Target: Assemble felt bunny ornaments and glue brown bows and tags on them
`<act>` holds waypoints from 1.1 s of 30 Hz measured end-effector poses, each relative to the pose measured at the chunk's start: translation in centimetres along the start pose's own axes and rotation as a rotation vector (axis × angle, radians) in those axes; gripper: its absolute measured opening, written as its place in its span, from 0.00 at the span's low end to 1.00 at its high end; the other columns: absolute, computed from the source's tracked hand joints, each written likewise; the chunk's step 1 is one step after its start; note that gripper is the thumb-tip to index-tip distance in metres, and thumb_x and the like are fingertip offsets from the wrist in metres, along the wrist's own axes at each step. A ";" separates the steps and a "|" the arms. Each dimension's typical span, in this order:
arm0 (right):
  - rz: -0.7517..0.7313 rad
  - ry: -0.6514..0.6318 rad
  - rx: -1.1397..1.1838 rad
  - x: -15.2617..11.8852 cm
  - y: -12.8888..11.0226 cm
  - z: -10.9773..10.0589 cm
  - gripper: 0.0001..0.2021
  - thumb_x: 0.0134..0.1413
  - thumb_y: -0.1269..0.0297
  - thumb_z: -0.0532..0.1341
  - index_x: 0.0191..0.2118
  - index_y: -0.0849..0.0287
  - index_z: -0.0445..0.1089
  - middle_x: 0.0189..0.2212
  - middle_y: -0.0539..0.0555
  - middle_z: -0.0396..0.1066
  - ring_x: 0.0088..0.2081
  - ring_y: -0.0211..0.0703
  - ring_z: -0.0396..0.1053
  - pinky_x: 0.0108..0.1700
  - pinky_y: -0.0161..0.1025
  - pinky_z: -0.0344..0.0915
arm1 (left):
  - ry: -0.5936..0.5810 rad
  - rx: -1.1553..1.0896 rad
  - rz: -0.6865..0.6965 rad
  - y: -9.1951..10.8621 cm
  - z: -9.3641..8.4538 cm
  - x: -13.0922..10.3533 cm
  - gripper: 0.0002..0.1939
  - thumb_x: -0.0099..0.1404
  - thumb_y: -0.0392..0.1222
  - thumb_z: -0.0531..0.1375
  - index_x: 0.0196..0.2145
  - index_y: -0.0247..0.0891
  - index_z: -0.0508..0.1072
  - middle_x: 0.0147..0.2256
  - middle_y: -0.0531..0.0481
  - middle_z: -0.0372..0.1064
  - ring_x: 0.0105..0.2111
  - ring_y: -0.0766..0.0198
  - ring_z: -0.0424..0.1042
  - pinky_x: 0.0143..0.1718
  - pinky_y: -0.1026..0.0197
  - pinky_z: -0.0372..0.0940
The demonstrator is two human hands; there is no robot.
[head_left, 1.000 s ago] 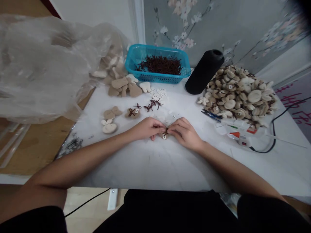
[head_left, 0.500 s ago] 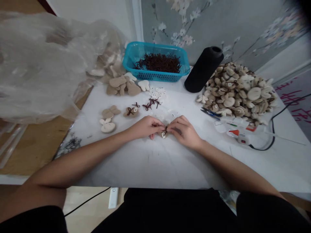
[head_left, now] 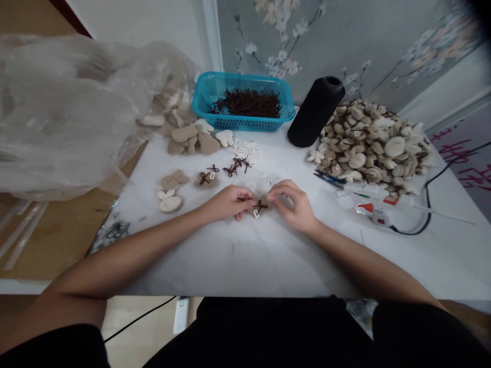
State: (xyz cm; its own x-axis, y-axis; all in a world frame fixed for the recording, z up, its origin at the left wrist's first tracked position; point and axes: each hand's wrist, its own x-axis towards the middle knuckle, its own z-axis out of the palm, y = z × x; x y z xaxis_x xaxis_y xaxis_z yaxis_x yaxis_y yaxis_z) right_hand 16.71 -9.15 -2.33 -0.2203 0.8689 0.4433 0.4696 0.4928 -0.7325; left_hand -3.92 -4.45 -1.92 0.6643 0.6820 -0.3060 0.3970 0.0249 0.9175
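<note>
Pinching, left hand (head_left: 229, 202) holds beige piece (head_left: 263, 212); brown bow (head_left: 261, 206) lies between hands. Right hand (head_left: 294, 205) curls just beside; cannot tell its grip.

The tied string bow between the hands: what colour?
The string bow is dark brown: head camera view.

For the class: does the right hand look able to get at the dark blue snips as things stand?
Probably yes: the right hand seems to grip nothing, and no item shows between it and the snips, though piled pieces crowd close behind.
</note>
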 end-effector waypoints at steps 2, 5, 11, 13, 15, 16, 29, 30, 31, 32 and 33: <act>0.091 0.150 0.072 0.0 0.2 -0.4 0.05 0.57 0.62 0.59 0.34 0.56 0.70 0.34 0.53 0.70 0.38 0.41 0.66 0.39 0.41 0.63 | 0.050 -0.051 0.006 0.2 0.3 -0.3 0.13 0.60 0.48 0.59 0.37 0.34 0.69 0.25 0.53 0.69 0.17 0.74 0.64 0.18 0.70 0.63; 0.197 0.258 0.146 0.2 0.6 -0.9 0.10 0.59 0.58 0.56 0.36 0.57 0.71 0.37 0.54 0.70 0.41 0.42 0.67 0.41 0.40 0.63 | 0.111 -0.131 0.017 0.5 0.7 -0.8 0.14 0.59 0.47 0.60 0.38 0.35 0.67 0.27 0.54 0.69 0.19 0.73 0.66 0.20 0.69 0.65; 0.230 0.207 0.259 0.2 0.8 -0.4 0.10 0.55 0.57 0.59 0.36 0.54 0.75 0.37 0.53 0.73 0.42 0.43 0.69 0.45 0.42 0.64 | 0.127 -0.106 -0.016 1.0 0.9 -1.1 0.14 0.58 0.47 0.61 0.37 0.34 0.69 0.28 0.53 0.70 0.21 0.73 0.67 0.22 0.69 0.65; 0.240 0.194 0.312 0.1 0.8 -0.2 0.08 0.51 0.58 0.63 0.35 0.52 0.76 0.37 0.53 0.75 0.43 0.45 0.70 0.46 0.44 0.65 | 0.113 -0.049 -0.036 1.3 0.9 -1.2 0.15 0.59 0.48 0.60 0.37 0.33 0.70 0.28 0.51 0.71 0.21 0.72 0.67 0.22 0.68 0.65; 0.268 0.217 0.350 0.0 0.8 -0.2 0.06 0.48 0.59 0.65 0.33 0.52 0.77 0.36 0.53 0.76 0.43 0.45 0.71 0.48 0.45 0.65 | 0.102 0.096 -0.046 1.7 0.7 -1.6 0.17 0.60 0.49 0.58 0.41 0.34 0.71 0.31 0.49 0.72 0.21 0.71 0.66 0.22 0.66 0.64; 0.286 0.237 0.361 0.0 0.9 -0.3 0.05 0.47 0.60 0.66 0.32 0.52 0.77 0.35 0.53 0.76 0.42 0.45 0.71 0.48 0.45 0.64 | 0.120 0.214 -0.034 2.1 0.5 -1.8 0.18 0.61 0.50 0.58 0.43 0.35 0.71 0.33 0.49 0.72 0.21 0.70 0.67 0.23 0.65 0.64; 0.262 0.135 0.320 -3.7 -1.8 -0.6 0.11 0.51 0.60 0.63 0.26 0.57 0.61 0.27 0.50 0.66 0.32 0.38 0.65 0.37 0.38 0.63 | 0.337 1.275 -0.320 4.0 -6.1 -4.2 0.23 0.60 0.47 0.54 0.53 0.41 0.65 0.45 0.42 0.71 0.42 0.50 0.71 0.39 0.54 0.65; 0.222 0.074 0.263 -4.8 -2.1 -1.1 0.09 0.52 0.61 0.62 0.28 0.57 0.61 0.28 0.50 0.66 0.32 0.39 0.65 0.37 0.39 0.63 | 0.340 1.261 -0.296 3.9 -5.8 -4.2 0.23 0.60 0.44 0.53 0.53 0.41 0.65 0.43 0.43 0.72 0.40 0.50 0.72 0.38 0.54 0.65; 0.182 0.030 0.201 -5.9 -2.3 -1.7 0.08 0.52 0.63 0.63 0.30 0.57 0.61 0.29 0.51 0.65 0.33 0.40 0.65 0.37 0.39 0.64 | 0.343 1.239 -0.255 3.9 -5.3 -4.2 0.23 0.59 0.42 0.53 0.53 0.41 0.65 0.41 0.43 0.73 0.39 0.51 0.72 0.38 0.54 0.64; 0.147 -0.007 0.151 -6.9 -2.3 -2.4 0.07 0.52 0.64 0.63 0.33 0.56 0.62 0.30 0.52 0.66 0.33 0.40 0.65 0.36 0.39 0.64 | 0.342 1.203 -0.205 4.0 -4.7 -4.3 0.23 0.59 0.41 0.53 0.53 0.41 0.65 0.40 0.44 0.73 0.39 0.52 0.72 0.38 0.55 0.64; 0.118 -0.052 0.115 -7.7 -2.3 -3.1 0.06 0.53 0.65 0.62 0.36 0.56 0.64 0.32 0.53 0.66 0.35 0.41 0.65 0.37 0.40 0.65 | 0.335 1.151 -0.150 4.1 -4.0 -4.3 0.23 0.59 0.41 0.54 0.53 0.40 0.65 0.40 0.45 0.73 0.39 0.53 0.72 0.40 0.55 0.64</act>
State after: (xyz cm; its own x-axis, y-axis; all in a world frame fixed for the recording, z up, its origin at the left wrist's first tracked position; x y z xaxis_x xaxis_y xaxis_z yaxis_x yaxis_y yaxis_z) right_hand 19.96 -17.08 -2.49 -0.2143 0.9208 0.3258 0.3943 0.3867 -0.8336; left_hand -7.68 -4.31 4.19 0.4337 0.8880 -0.1528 0.9010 -0.4293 0.0624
